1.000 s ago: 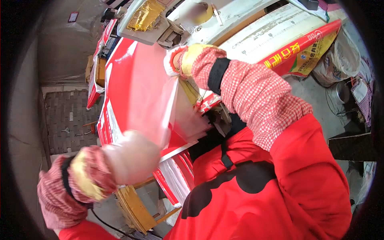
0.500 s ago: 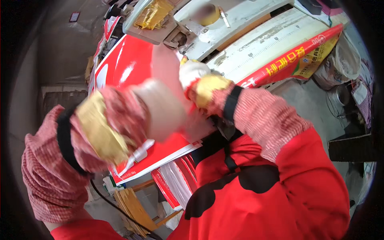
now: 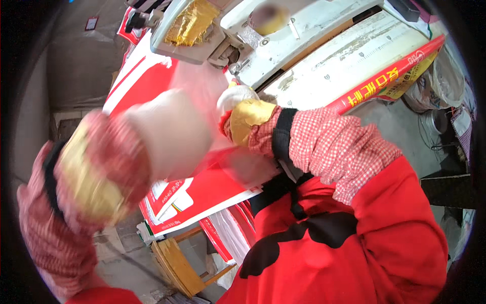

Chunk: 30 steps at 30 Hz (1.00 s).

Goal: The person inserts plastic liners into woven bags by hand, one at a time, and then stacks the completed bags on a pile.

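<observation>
My left hand (image 3: 169, 134), in a white glove, is smeared by motion above a red and white printed sack (image 3: 202, 195); its fingers cannot be made out. My right hand (image 3: 237, 96), also white-gloved, is closed beside the metal parts of a white machine that looks like a sewing machine (image 3: 230, 53). What its fingers hold, if anything, is hidden. A blurred pinkish sheet (image 3: 195, 81) spreads between the hands and hides part of the red sack beneath. Checked red sleeve covers with yellow patches and black bands wrap both forearms.
A worn white tabletop (image 3: 324, 66) runs to the right, with a red and yellow printed strip (image 3: 379, 86) along its front edge. Gold cloth (image 3: 192, 23) lies on the machine. A wooden stool (image 3: 177, 266) stands below; a plastic-lined bin (image 3: 438, 86) is at the right.
My left hand has moved left and slightly down, still blurred. My right hand has shifted a little left. The sack beneath has changed position, and more of its printed lower corner shows.
</observation>
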Each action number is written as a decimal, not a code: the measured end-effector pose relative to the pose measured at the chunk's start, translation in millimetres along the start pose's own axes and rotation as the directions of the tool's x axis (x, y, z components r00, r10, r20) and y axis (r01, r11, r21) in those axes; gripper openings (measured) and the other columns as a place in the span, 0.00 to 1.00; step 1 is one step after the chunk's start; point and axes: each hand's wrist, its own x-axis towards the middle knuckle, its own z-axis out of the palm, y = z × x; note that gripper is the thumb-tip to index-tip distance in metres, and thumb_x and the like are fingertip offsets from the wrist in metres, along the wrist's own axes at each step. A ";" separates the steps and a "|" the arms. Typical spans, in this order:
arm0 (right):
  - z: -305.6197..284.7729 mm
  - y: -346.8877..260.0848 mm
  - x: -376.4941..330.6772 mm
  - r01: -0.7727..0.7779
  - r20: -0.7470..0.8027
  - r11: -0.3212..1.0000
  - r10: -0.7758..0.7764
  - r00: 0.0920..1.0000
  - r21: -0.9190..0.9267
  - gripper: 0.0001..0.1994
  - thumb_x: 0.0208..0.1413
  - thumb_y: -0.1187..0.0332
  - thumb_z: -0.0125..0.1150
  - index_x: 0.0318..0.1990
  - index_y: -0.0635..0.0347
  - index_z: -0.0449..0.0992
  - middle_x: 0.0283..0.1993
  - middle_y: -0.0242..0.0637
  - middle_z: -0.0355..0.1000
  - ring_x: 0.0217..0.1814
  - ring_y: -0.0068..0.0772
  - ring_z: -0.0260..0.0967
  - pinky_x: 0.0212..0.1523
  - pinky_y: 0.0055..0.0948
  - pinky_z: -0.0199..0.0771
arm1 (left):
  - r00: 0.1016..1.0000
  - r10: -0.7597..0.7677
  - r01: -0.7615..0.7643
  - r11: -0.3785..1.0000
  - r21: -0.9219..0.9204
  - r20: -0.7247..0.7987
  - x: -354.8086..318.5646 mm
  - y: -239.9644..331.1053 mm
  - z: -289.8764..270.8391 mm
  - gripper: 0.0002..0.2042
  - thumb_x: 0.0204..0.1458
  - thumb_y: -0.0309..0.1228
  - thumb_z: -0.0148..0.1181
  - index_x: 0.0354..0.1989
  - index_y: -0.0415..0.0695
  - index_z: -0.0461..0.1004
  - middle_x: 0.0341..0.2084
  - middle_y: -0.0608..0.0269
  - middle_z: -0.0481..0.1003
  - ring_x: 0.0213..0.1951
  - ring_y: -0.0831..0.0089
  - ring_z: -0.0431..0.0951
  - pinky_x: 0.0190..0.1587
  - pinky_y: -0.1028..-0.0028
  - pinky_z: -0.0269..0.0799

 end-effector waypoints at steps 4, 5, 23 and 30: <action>3.0 34.2 -106.5 0.164 0.065 0.970 -0.178 0.982 0.178 0.16 0.42 0.56 0.58 0.31 0.59 0.73 0.22 0.41 0.69 0.23 0.43 0.67 0.23 0.36 0.68 | 0.958 0.264 -0.254 0.963 0.094 -0.116 -35.4 58.1 50.1 0.06 0.37 0.30 0.56 0.23 0.45 0.77 0.29 0.53 0.73 0.43 0.65 0.69 0.40 0.68 0.69; -2.9 51.1 -119.0 0.189 0.075 0.958 -0.210 0.975 0.215 0.16 0.42 0.55 0.59 0.31 0.60 0.73 0.22 0.42 0.68 0.24 0.44 0.67 0.23 0.37 0.68 | 0.939 0.196 -0.222 0.973 -0.060 -0.283 -12.3 72.8 66.9 0.06 0.34 0.29 0.56 0.22 0.45 0.76 0.22 0.57 0.73 0.36 0.64 0.73 0.35 0.65 0.71; -1.6 -12.4 -112.9 0.079 0.010 -0.469 0.183 0.983 0.880 0.22 0.41 0.50 0.61 0.30 0.63 0.72 0.27 0.49 0.69 0.28 0.50 0.67 0.33 0.44 0.71 | 0.835 0.294 -0.390 0.913 -0.122 -0.465 -15.0 94.6 18.5 0.08 0.37 0.31 0.53 0.28 0.47 0.72 0.15 0.67 0.69 0.18 0.68 0.73 0.18 0.70 0.68; -17.5 -44.5 -81.4 0.035 -0.281 -0.971 -0.034 0.959 0.238 0.18 0.44 0.50 0.57 0.22 0.58 0.71 0.23 0.39 0.69 0.28 0.46 0.67 0.33 0.48 0.69 | 0.858 0.205 -0.307 0.940 -0.149 -0.471 -12.5 49.2 13.9 0.04 0.44 0.27 0.51 0.28 0.42 0.71 0.18 0.62 0.71 0.25 0.67 0.74 0.23 0.69 0.69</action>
